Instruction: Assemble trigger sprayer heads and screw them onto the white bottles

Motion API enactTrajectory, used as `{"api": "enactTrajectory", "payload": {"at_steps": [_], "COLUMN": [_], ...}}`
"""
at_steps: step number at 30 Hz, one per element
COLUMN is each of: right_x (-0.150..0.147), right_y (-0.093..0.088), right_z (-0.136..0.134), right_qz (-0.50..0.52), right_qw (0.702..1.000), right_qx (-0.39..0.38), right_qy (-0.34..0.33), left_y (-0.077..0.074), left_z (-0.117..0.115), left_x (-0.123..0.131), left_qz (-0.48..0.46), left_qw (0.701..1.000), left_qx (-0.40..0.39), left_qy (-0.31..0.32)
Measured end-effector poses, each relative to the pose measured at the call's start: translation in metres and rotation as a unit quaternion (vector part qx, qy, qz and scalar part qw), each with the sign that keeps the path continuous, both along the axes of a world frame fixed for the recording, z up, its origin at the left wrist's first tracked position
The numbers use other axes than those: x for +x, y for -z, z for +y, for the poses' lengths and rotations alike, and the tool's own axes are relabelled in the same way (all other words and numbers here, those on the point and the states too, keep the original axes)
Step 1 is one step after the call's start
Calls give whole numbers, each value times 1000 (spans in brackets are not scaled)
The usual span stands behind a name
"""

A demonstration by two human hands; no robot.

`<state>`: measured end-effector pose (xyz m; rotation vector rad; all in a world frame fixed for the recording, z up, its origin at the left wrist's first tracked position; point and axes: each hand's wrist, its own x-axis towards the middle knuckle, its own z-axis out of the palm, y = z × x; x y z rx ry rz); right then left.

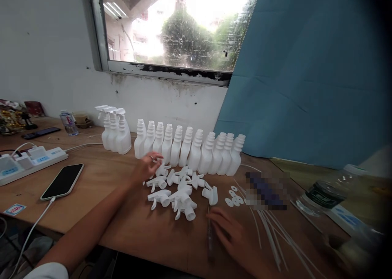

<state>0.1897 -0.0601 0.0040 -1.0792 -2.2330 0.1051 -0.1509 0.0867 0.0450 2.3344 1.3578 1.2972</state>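
Head view: wood tabletop is seen filling the lower half of the frame, its near edge running along the bottom left. The left hand is reached out at centre left, fingers loosely curled at the top of a pile of white trigger spray heads; whether a head is gripped cannot be told. The right hand is laid flat at lower centre, fingers spread wide on the wood, with a dark thin rod just beside it, possibly touched.

Behind the pile, a row of uncapped white bottles is lined up near the wall, and three capped spray bottles are stood further left. Bare wood is left open between the pile and the near edge, and between the left hand and a phone lying at left with a cable attached. Small white washers and thin white tubes are spread to the right of the pile, near the right hand. A power strip is set at far left. A clear bottle with a dark label is lying at right; its writing cannot be read.
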Motion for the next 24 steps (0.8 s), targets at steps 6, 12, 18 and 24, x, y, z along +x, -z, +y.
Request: {"api": "enactTrajectory", "payload": {"at_steps": [6, 12, 18, 24], "right_x": [0, 3, 2, 4], "right_y": [21, 16, 18, 19], "right_z": [-16, -14, -14, -15], "right_qz": [4, 28, 42, 45], "right_qw": [998, 996, 995, 994], "right_qx": [-45, -82, -83, -96], "right_qy": [-31, -37, -44, -41], "left_y": [18, 41, 40, 34], "left_z": [50, 66, 73, 73], "left_x": [-90, -130, -132, -124], "left_qz": [-107, -149, -126, -85], "left_qw": [943, 887, 870, 865], "left_qx": [-21, -86, -83, -67], "left_qy": [-316, -429, -470, -490]}}
